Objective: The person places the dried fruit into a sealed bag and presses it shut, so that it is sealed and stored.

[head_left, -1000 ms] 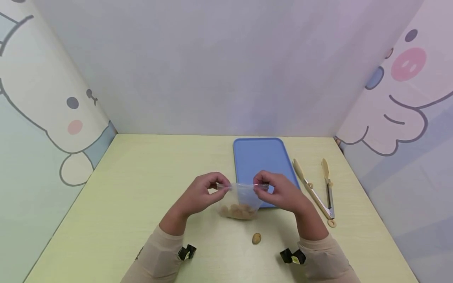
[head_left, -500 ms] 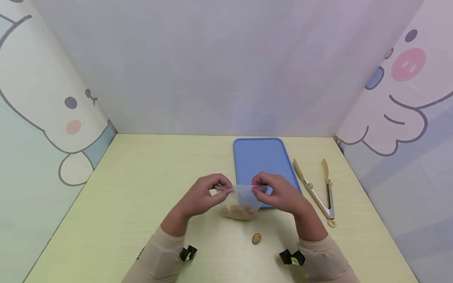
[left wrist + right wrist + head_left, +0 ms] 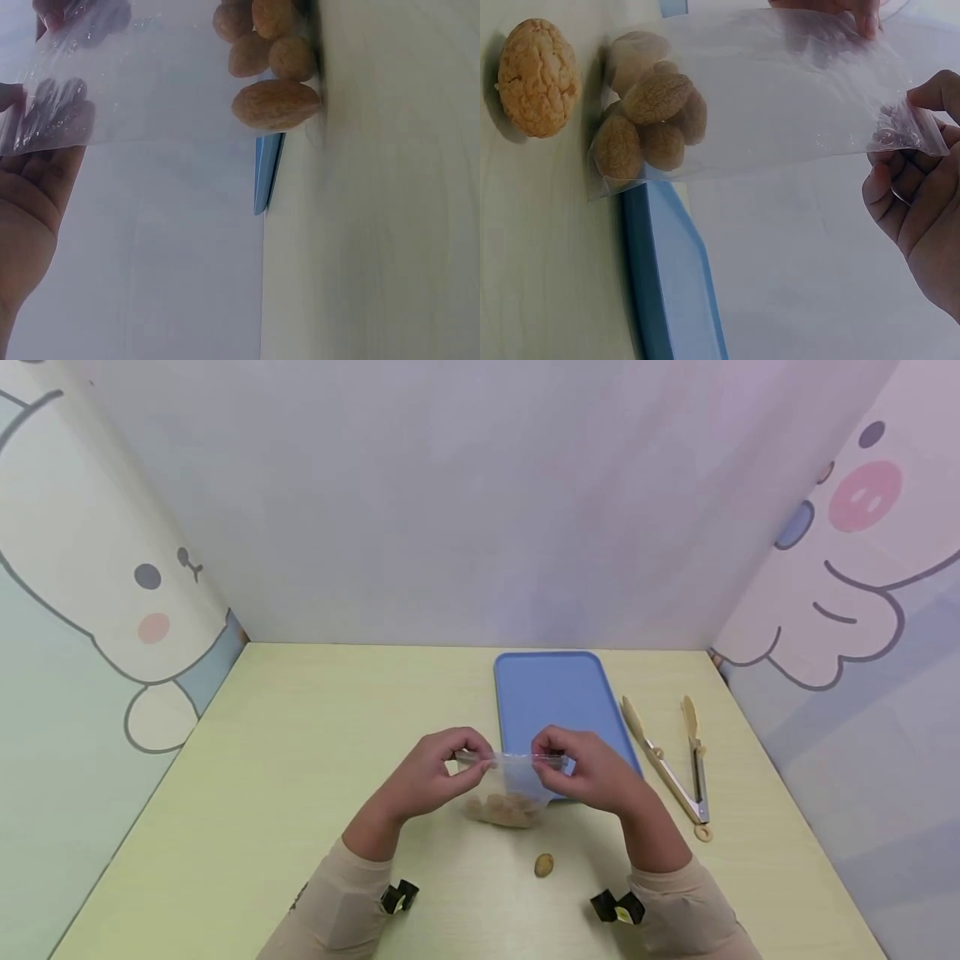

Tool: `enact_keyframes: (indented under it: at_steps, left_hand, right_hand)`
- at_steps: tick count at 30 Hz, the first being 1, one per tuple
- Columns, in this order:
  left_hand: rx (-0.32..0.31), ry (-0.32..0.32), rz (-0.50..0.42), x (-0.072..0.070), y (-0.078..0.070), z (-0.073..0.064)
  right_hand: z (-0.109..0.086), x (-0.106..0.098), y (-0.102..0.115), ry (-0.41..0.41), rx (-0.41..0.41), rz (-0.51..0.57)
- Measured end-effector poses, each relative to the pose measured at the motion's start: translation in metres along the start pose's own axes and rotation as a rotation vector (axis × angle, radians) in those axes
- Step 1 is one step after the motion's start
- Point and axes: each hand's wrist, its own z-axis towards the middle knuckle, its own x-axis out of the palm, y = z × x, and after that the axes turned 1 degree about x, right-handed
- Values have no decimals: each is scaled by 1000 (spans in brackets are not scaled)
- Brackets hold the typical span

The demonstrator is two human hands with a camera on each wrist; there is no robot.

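Note:
A clear zip-top plastic bag point(image 3: 516, 783) hangs between my two hands, its upper edge stretched sideways. My left hand point(image 3: 435, 777) pinches the left part of that edge between thumb and fingers. On the other side my right hand point(image 3: 588, 770) pinches the edge the same way. Several brown, wrinkled walnut-like nuts point(image 3: 658, 99) lie in the bottom of the bag, at tabletop level. One loose walnut-like nut point(image 3: 543, 865) rests on the table just in front of the bag. Whether the bag's seal is closed, I cannot tell.
A blue rectangular tray point(image 3: 551, 693) lies behind the bag, partly covered by my right hand. To its right, metal tongs point(image 3: 673, 781) with tan tips lie spread. The pale yellow table point(image 3: 337, 718) meets walls with cartoon animals on both sides.
Over the last second both hands have shifted slightly closer together along the bag's edge and a little toward me. The nuts, tray and tongs stay in place.

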Motion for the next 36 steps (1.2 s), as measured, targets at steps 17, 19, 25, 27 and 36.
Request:
enact_keyframes:
  at_steps: [17,19,25,27,36]
  left_hand:
    - [90,-19,49,8,-4,3]
    - [96,-25,58,8,-4,3]
    - [105,-32,57,10,-5,3]
    - [92,-30,53,10,-6,3]
    - [63,-12,80,11,-9,4]
  right_hand:
    - [2,5,5,-1,-3,-13]
    - [2,5,6,-4,-15,-17]
    - [2,5,8,-6,-32,-41]
    - [2,6,8,-5,-27,-46]
    - [3,9,9,11,-25,-36]
